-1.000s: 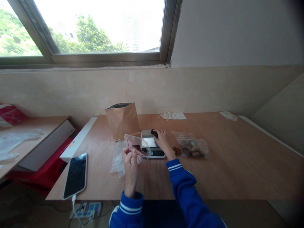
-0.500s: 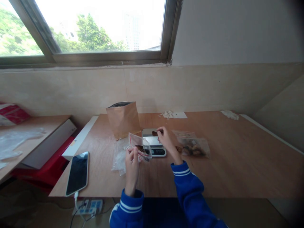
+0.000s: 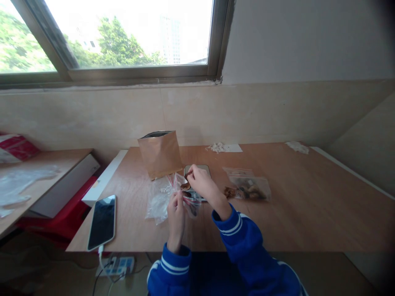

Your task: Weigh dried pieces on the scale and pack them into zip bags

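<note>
My left hand (image 3: 176, 213) pinches a small clear zip-lock bag (image 3: 194, 209) with red stripes along its mouth; dark brown pieces show inside. Just above the bag's mouth, my right hand (image 3: 202, 183) is closed on a brown dried piece (image 3: 185, 186) that looks like dried mushroom. Behind both hands lies a digital kitchen scale (image 3: 202, 167), its display mostly covered by the hand and bag. To the right rests another zip-lock bag (image 3: 262, 187) of brown dried mushroom-like pieces, with loose brown bits (image 3: 228, 192) at its left end.
An open kraft-paper pouch (image 3: 160, 156) stands behind the left hand, with clear plastic bags (image 3: 156, 205) lying in front of it. A phone (image 3: 102, 218) on a charging cable lies at the left. White shreds (image 3: 217, 147) and a paper (image 3: 233, 148) lie at the back.
My right hand has moved left from over the scale to the mouth of the zip-lock bag, carrying a brown piece. The left hand and its bag have shifted slightly right.
</note>
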